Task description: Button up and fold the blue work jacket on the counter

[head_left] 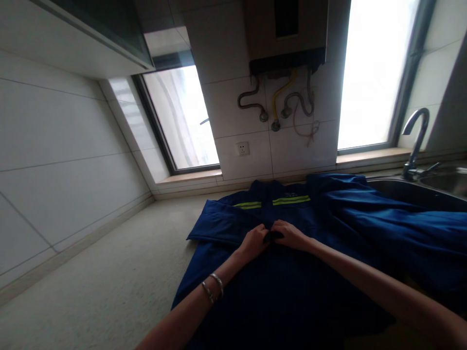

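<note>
A dark blue work jacket [226, 223] with yellow-green stripes across its chest lies spread on the counter, collar toward the wall. Its left-hand sleeve is folded inward, while the other sleeve [394, 209] stretches right over the sink. At the front middle of the jacket, my left hand [257, 239] is closed on the fabric, its wrist wearing two silvery bangles. My right hand [289, 235] pinches the cloth just beside it, the two hands almost touching. Dark shadow hides what exactly lies between the fingertips.
Pale speckled countertop [120, 262] extends to the left. On the right are a metal sink [383, 184] and a curved faucet [416, 141]. A water heater [286, 34] with pipes hangs on the tiled wall, above a socket [242, 148]. A cabinet [91, 34] juts out at upper left.
</note>
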The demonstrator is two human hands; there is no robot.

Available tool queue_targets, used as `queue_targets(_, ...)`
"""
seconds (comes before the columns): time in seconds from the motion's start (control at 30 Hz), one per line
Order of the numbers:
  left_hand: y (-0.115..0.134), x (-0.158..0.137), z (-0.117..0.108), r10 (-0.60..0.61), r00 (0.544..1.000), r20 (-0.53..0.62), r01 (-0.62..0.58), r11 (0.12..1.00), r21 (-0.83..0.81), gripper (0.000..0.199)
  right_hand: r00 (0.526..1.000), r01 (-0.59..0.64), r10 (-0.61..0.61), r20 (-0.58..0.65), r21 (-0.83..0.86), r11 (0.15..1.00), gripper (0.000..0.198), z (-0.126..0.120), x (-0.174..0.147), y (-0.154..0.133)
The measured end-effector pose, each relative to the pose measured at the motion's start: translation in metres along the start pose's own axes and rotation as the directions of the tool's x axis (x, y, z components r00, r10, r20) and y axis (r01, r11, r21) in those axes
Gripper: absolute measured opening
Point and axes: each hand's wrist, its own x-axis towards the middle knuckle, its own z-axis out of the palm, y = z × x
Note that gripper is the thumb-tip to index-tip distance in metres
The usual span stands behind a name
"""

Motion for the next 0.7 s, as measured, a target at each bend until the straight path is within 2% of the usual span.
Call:
queue_targets(0.13,0.001,0.001,-0.005,0.067,0.997,0.036,-0.069,0.996,0.064,0.016,0.999,0.024,-0.022,0.03,-0.058,0.998,0.017,-0.002,-0.001,-0.002)
queue_targets(0.33,0.006,-0.001,-0.003,0.134,0.989,0.062,-0.146,0.959,0.245,0.023,0.995,0.079,-0.069,0.075,-0.136,0.988,0.015,-0.012,0.0,-0.013)
queue_targets(0.7,0.004,0.001,-0.003,0.197,0.978,0.061,-0.206,0.944,0.259,0.024,0.99,0.126,-0.114,0.081,-0.165,0.978,0.012,-0.016,0.001,-0.017)
